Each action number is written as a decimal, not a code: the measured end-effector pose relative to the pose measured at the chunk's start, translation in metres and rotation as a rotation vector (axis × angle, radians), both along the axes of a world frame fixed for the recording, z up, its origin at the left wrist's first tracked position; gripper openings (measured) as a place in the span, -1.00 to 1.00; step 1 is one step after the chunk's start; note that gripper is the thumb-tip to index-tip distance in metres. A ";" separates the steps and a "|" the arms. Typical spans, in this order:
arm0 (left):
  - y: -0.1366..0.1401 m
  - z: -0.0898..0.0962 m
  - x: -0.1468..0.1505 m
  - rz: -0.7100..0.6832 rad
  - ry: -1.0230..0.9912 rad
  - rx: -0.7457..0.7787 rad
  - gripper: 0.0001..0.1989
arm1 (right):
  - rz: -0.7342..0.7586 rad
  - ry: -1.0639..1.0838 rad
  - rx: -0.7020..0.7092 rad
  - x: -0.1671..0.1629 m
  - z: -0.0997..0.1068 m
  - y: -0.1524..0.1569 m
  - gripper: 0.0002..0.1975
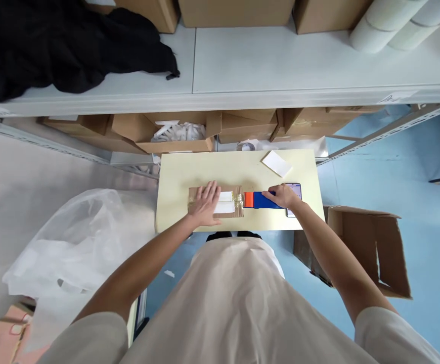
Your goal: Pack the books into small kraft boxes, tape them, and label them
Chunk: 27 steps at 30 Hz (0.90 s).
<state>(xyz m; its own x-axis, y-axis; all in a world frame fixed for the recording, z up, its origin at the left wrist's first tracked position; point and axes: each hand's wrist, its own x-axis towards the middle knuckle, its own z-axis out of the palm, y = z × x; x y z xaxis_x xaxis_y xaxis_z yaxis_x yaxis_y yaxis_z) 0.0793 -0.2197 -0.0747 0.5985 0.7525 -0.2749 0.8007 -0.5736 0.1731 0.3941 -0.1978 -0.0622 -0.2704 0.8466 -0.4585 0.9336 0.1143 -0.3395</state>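
On the small cream table [182, 169] lies a flat brown package [238, 210] with white labels [225, 203] and a strip of shiny clear tape at its right end. My left hand [206, 205] presses flat on the package's left part, fingers spread, covering some of it. My right hand [281, 196] is closed around a blue tape dispenser [262, 200] with an orange front end. That orange end meets the package's taped right edge. Partly under my right hand and wrist is a phone [295, 190] with its screen lit.
A white card [276, 163] lies at the table's back right. Behind stands a shelf [280, 60] with cartons, a black cloth [72, 45] and white rolls [381, 25]. An open carton [371, 242] sits on the floor at right, a clear plastic bag [79, 237] at left.
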 end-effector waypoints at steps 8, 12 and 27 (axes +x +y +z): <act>0.000 -0.007 0.080 -0.074 -0.050 -0.007 0.03 | 0.031 0.136 -0.041 0.020 -0.017 0.000 -0.45; 0.000 -0.006 0.075 -0.075 -0.034 -0.026 0.01 | 0.066 0.130 -0.050 0.053 -0.017 -0.003 -0.45; -0.004 -0.002 0.100 -0.042 0.081 -0.045 -0.32 | -0.024 -0.205 -0.054 -0.094 0.015 -0.008 -0.74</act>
